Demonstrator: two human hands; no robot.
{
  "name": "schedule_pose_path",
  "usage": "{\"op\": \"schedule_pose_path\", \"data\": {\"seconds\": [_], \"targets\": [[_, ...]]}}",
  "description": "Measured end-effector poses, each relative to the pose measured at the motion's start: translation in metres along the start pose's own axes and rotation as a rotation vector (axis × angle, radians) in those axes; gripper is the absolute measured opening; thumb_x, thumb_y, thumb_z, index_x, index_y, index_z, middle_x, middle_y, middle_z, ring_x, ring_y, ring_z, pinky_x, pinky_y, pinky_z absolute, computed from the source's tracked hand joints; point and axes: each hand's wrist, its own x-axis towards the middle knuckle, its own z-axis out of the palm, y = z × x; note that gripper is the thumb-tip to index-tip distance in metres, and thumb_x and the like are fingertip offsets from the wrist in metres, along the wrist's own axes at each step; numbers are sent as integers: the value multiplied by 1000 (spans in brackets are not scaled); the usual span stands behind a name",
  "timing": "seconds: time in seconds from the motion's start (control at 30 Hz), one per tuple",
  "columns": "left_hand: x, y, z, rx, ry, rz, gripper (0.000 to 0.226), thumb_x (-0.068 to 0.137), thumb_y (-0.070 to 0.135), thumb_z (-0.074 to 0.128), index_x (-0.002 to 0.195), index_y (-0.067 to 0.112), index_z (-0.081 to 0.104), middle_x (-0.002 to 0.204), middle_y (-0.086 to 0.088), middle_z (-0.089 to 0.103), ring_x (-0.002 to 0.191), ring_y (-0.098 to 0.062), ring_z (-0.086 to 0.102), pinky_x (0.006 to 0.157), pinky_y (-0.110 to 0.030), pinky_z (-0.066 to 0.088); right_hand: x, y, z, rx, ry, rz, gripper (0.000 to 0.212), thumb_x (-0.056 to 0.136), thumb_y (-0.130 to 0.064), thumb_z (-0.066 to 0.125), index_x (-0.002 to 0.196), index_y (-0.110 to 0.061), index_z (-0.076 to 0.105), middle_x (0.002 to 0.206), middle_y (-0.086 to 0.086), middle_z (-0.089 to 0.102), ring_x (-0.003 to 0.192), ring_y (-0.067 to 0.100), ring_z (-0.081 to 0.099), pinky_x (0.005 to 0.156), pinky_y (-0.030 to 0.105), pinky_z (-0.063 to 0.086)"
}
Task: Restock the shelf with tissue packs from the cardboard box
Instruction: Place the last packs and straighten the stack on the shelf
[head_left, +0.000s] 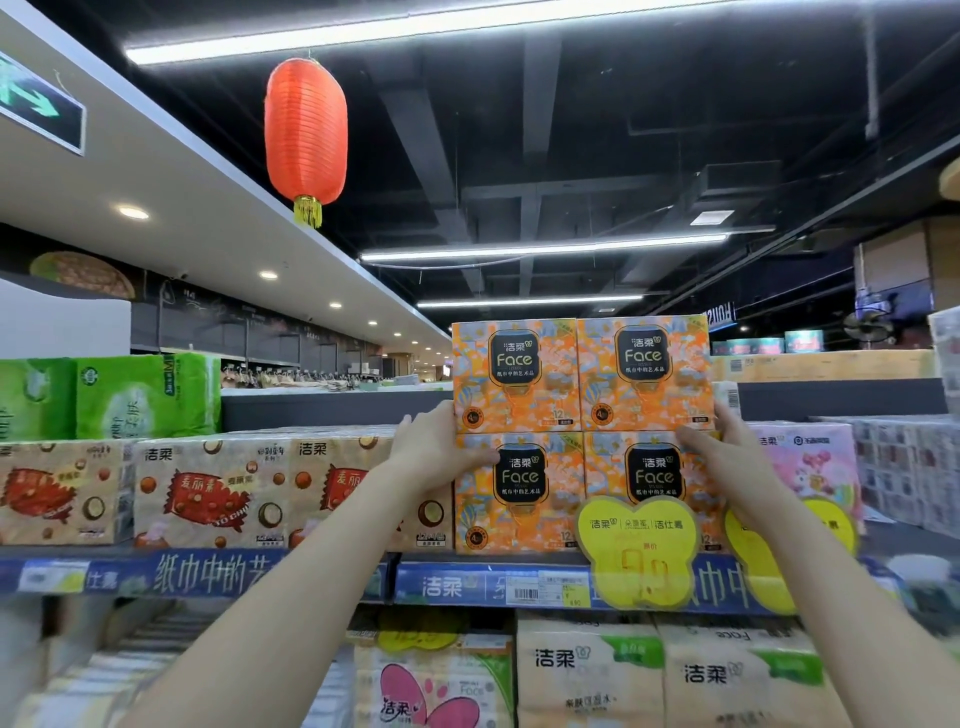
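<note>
Head view, tilted up at the shelf (457, 584); holds the upper orange tissue pack (579, 374) from both sides, squared on top of the lower orange packs (519, 493); clamps the left grip (441, 441) on its lower left corner, fingers up the side, thumb along the seam; clamps the right grip (719, 452) on the lower right corner in the same way; probably grips low and wide to steer a broad, soft bundle without tipping it, and to line its printed face up with the row below; looks nearly seated, though cannot tell whether its full weight rests on the stack; slots in between the brown nut-print packs (208, 488) on the left and the pink pack (815, 462) on the right; leaves the yellow price tag (636, 551) hanging uncovered in front of the lower row; shows no cardboard box, so cannot judge what stock remains.
</note>
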Motion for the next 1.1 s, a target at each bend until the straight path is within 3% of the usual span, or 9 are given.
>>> {"op": "schedule_pose_path", "data": {"seconds": [0.2,0.33,0.43,0.63,0.77,0.83,0.97,1.03,1.1], "targets": [[1,-2,-1,-19,-29,-2,66,73,67,80,122,30,55,123,10,71,116,-21,67,109,-51,48,3,-1,4,50,22,22,40,100,-7,57,134,-27,56,113,-1,72,100,22,71,76,38,55],[2,-4,1,-13,-38,-9,70,72,70,79,124,30,54,124,11,71,117,-21,67,105,-50,52,6,3,3,59,64,58,37,99,-10,54,132,-24,60,113,9,73,103,34,70,91,54,56],[1,-6,1,-41,-42,-11,79,65,75,75,126,30,53,123,11,72,116,-20,68,100,-49,55,7,6,4,99,83,46,36,100,-8,53,132,-25,62,117,8,72,101,31,69,84,45,56],[0,-4,0,-36,-48,-15,71,76,67,78,130,28,52,125,10,71,116,-20,68,101,-49,55,1,5,7,107,121,37,38,102,-9,53,130,-35,57,114,-3,70,114,29,65,104,54,49],[-2,2,2,67,-19,-20,73,80,69,72,134,24,50,132,6,69,131,-23,60,127,-53,23,-5,-2,7,68,117,39,32,103,-8,51,119,-36,56,112,-3,69,111,28,65,100,51,51],[-5,7,3,107,28,-34,86,77,72,71,141,20,45,137,4,65,137,-22,54,129,-52,11,-9,-9,9,60,95,43,32,102,-8,50,123,-30,57,120,5,69,106,25,64,96,47,51],[-21,17,2,169,141,-24,117,79,76,69,161,9,20,162,-7,40,154,-25,32,129,-49,10,-20,-30,14,-165,139,-10,59,104,-13,51,159,-17,29,151,5,47,139,25,44,111,46,37],[-35,28,-2,258,235,20,111,89,69,65,165,7,11,170,-10,27,159,-27,21,130,-47,10,-27,-40,17,-359,168,-70,69,101,-14,52,162,-18,20,166,4,29,152,27,28,122,51,27],[-48,39,-7,337,286,88,99,96,60,60,166,10,10,172,-12,21,161,-30,16,131,-46,10,-34,-50,20,-591,135,-128,67,99,-13,52,160,-13,27,167,6,28,154,27,25,124,52,24]]}}
